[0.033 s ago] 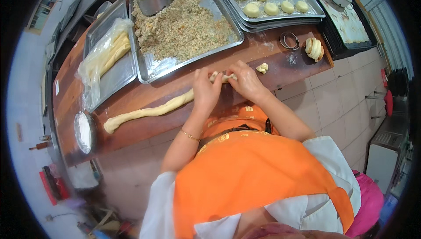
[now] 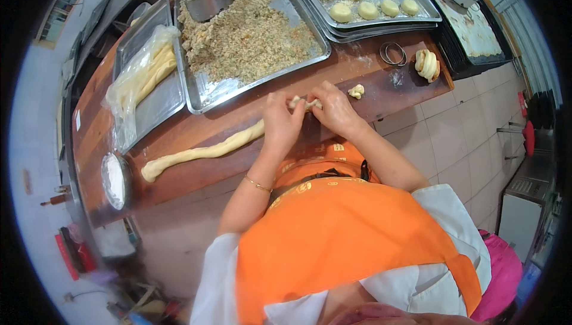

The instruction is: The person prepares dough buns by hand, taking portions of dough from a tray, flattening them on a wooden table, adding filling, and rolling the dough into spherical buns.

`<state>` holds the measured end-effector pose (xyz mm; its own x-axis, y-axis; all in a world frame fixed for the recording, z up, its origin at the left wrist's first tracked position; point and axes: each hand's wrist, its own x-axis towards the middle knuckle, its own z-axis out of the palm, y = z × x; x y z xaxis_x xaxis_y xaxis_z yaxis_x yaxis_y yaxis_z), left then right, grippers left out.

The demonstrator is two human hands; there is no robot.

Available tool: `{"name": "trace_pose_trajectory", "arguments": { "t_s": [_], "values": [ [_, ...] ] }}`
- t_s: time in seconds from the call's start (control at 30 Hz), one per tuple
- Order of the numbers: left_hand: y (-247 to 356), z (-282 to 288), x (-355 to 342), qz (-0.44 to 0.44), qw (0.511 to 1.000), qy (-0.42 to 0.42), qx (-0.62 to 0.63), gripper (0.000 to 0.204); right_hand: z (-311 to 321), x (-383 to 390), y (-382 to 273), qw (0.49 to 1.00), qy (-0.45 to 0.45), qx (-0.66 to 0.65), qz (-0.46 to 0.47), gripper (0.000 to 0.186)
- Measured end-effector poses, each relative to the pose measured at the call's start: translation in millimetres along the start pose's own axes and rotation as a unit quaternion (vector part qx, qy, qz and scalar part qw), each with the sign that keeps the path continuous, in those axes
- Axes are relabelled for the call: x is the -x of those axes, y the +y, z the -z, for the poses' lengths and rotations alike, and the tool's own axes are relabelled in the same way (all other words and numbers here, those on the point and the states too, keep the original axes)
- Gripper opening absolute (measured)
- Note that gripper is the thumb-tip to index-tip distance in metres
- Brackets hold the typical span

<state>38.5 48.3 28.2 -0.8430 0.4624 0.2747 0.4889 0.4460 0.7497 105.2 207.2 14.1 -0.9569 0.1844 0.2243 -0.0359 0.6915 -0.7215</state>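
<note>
My left hand (image 2: 282, 117) and my right hand (image 2: 335, 109) are close together over the near part of the wooden table. Fingers of both are closed on a small piece of pale dough (image 2: 305, 104) held between them. From beside my left hand a long dough rope (image 2: 208, 151) stretches left across the table; whether it joins the pinched piece is hidden behind the left hand. A little dough scrap (image 2: 356, 92) lies just right of my right hand.
A tray of crumbly filling (image 2: 262, 77) holds a metal cup (image 2: 208, 4). Bagged dough (image 2: 149, 70) lies on a tray at left, above a flour bowl (image 2: 115, 180). Right are dough rounds (image 2: 367, 10) on stacked trays, metal rings (image 2: 393, 54) and a layered dough bundle (image 2: 427, 65).
The dough between my fingers has changed shape slightly, with small shifts of the fingertips. Both hands remain in nearly the same place, and the rope lies almost as before.
</note>
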Motion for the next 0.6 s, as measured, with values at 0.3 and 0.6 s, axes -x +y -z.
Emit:
{"name": "trace_pose_trajectory", "arguments": {
  "t_s": [0.3,0.6],
  "values": [
    [11.2,-11.2,5.8,-0.092,0.993,-0.075,0.019,0.020,19.0,8.1,11.7,0.981,-0.026,-0.187,-0.052,0.026],
    [8.0,-26.5,-11.8,-0.105,0.984,-0.084,-0.112,0.013,37.1,13.0,14.3,0.996,0.042,0.080,-0.004,0.020]
  ]
}}
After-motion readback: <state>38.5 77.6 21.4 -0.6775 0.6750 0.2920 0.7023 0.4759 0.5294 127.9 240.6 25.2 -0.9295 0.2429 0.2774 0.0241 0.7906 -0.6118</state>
